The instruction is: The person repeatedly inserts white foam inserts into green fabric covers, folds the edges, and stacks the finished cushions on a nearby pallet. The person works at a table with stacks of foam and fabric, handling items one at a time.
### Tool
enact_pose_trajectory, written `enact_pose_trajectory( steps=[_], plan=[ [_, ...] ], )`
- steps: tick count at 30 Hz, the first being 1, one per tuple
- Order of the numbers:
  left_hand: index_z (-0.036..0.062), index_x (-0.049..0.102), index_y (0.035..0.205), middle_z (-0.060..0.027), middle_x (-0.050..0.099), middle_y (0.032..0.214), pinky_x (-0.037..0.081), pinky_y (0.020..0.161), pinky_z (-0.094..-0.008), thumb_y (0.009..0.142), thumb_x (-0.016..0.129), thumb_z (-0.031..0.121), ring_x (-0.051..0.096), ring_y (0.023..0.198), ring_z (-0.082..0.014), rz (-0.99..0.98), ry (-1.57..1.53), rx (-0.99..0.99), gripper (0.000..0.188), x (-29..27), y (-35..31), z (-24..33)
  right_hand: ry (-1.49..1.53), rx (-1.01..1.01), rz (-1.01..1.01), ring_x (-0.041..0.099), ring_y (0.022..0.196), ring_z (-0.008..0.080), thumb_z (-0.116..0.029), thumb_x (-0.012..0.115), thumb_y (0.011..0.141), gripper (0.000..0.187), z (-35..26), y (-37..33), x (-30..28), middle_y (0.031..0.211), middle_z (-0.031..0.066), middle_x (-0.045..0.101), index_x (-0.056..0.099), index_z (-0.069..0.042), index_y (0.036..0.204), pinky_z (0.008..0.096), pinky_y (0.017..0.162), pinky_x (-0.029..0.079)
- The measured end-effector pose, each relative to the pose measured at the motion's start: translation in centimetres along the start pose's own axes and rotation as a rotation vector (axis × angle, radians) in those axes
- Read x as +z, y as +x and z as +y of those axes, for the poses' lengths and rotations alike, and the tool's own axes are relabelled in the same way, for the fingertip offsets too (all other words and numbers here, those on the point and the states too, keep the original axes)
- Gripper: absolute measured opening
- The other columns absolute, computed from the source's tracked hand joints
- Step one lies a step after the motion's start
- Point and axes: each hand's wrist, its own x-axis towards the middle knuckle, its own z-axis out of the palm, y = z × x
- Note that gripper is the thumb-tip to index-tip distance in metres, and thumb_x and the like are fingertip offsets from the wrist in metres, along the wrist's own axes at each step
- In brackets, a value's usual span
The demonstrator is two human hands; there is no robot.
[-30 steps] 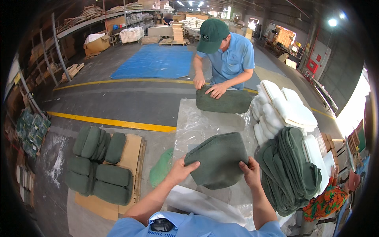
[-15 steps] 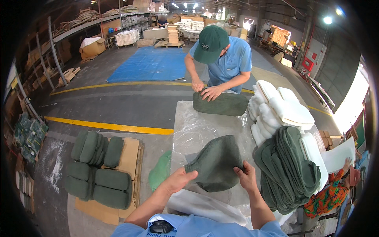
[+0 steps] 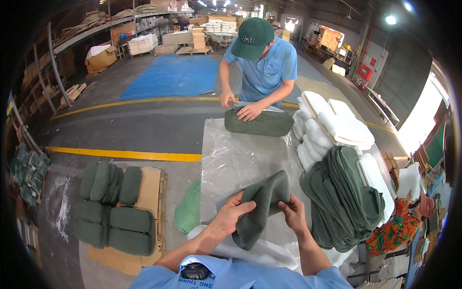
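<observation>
Dark green fabric cover (image 3: 262, 207) is held above the near part of the worktop (image 3: 226, 159), its left side gripped by the left hand (image 3: 231, 214) and its right edge pinched by the right hand (image 3: 293, 214); the cloth is bent over, so that part of its surface and some left fingers are hidden. Below, white sheeting (image 3: 269, 257) is partly covered by the left forearm. To the right, loose green covers (image 3: 344, 200) are piled beside white padding (image 3: 353, 130), the lower layers being hard to make out. At the far end, a green cushion (image 3: 260, 121) is handled by a co-worker (image 3: 269, 70). Just left of the worktop, a green plastic bag (image 3: 187, 209) is seen; its contents cannot be made out. Farther left, green cushions (image 3: 132, 231) are stacked on cardboard (image 3: 149, 190). Farther back, something white is held in a cardboard box (image 3: 101, 62). At the right rim, a person in orange patterned clothing (image 3: 394, 231) is partly hidden.
</observation>
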Motion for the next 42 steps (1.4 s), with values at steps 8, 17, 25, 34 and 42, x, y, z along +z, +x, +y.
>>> enact_pose_trajectory(
  steps=[8,17,25,34,42],
  plan=[
    [0.0022,0.069,0.128,-0.0077,0.075,0.119,0.06,0.094,-0.0357,0.107,0.061,0.014,0.072,0.106,-0.0172,0.12,-0.006,0.062,0.025,0.6,0.1,-0.5,-0.151,-0.345,0.126,0.06,0.1,0.0224,-0.037,0.079,0.094,0.046,-6.5,-1.7,5.2,0.11,0.014,0.062,0.064,0.001,0.115,0.0368,0.085,0.049],
    [0.005,0.074,0.118,-0.0033,0.076,0.106,0.057,0.086,-0.0292,0.105,0.067,0.021,0.071,0.098,-0.0135,0.266,-0.001,0.065,0.021,1.6,0.7,-1.0,-0.058,-0.181,0.084,0.047,0.07,0.0091,-0.02,0.073,0.102,0.034,-7.7,-2.7,6.5,0.069,0.0007,0.051,0.052,-0.001,0.082,0.0291,0.062,0.042],
    [-0.0006,0.061,0.131,-0.0165,0.071,0.125,0.057,0.101,-0.0445,0.108,0.059,0.022,0.071,0.113,-0.0298,0.106,-0.222,0.059,0.033,2.0,1.3,0.9,0.16,-0.076,0.084,0.042,0.072,0.006,-0.02,0.071,0.104,0.034,-7.0,-2.7,6.3,0.074,-0.006,0.05,0.052,-0.006,0.08,0.0261,0.063,0.036],
    [-0.0001,0.059,0.141,-0.0125,0.069,0.134,0.046,0.115,-0.0428,0.105,0.063,0.017,0.063,0.129,-0.0253,0.064,-0.206,0.081,0.04,2.0,0.4,-2.0,0.407,-0.051,0.12,0.039,0.072,0.0049,-0.014,0.068,0.105,0.031,-5.7,-1.2,6.2,0.076,-0.0071,0.048,0.051,-0.01,0.079,0.0253,0.065,0.031],
    [-0.0014,0.057,0.142,-0.0151,0.07,0.13,0.057,0.104,-0.0421,0.11,0.057,0.025,0.07,0.118,-0.0257,0.012,-0.181,0.017,0.042,1.1,0.6,1.2,0.406,-0.049,-0.112,0.053,0.08,0.0081,-0.017,0.068,0.106,0.023,-4.6,-2.0,6.8,0.086,-0.0015,0.061,0.061,-0.004,0.088,0.0267,0.074,0.044]
  ],
)
